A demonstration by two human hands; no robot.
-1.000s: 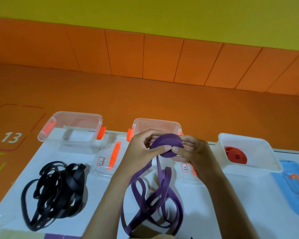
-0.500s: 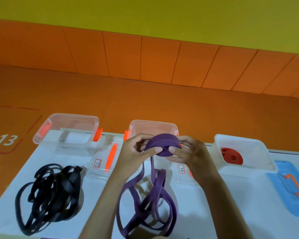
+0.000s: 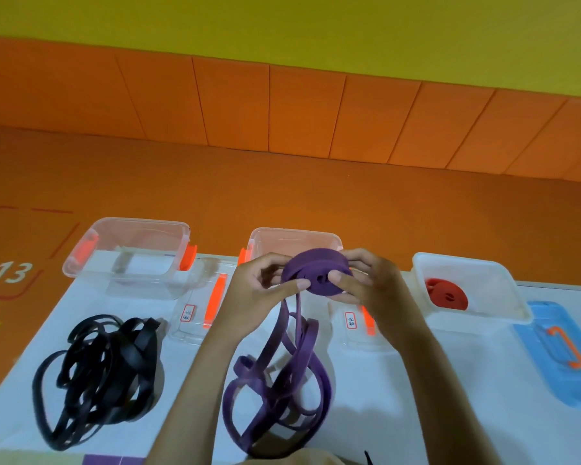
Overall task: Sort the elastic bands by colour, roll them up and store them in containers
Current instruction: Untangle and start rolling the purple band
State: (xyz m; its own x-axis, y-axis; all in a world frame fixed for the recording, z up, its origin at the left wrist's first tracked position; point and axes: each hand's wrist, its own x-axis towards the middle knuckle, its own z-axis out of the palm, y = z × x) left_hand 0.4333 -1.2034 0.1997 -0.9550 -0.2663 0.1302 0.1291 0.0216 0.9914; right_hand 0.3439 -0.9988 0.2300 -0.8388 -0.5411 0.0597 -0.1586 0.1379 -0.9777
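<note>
Only writing I can properly read is a white "13" (image 3: pixel 12 271) painted on the orange floor, way off to the left of the middle clear container (image 3: pixel 296 231). The two clear lids lying just left (image 3: pixel 195 327) and just right (image 3: pixel 356 340) of that container each carry a small red-edged label (image 3: pixel 187 312) (characters too tiny to make out).

Both hands are up right in front of the middle container, pinching the purple roll (image 3: pixel 316 275) between them. The left hand (image 3: pixel 259 290) has its grip closed down, thumb on the front face and fingers curled behind. The right hand (image 3: pixel 369 283) does the same from the other side, thumb pressed near the roll's centre. The loose purple tail (image 3: pixel 279 380) hangs from the roll and puddles in loops on the counter (image 3: pixel 467 397), on the near side of the container.

Left of the middle container sits another clear container (image 3: pixel 138 223), with a tangled black band pile (image 3: pixel 104 370) on the near side of it, close to the counter's left edge. To the right there's a white container (image 3: pixel 460 261) with a red roll (image 3: pixel 445 293) inside, then a blue lid (image 3: pixel 557 350). All three containers sit along the counter's far edge. There's bare counter between the right forearm and the blue lid.
</note>
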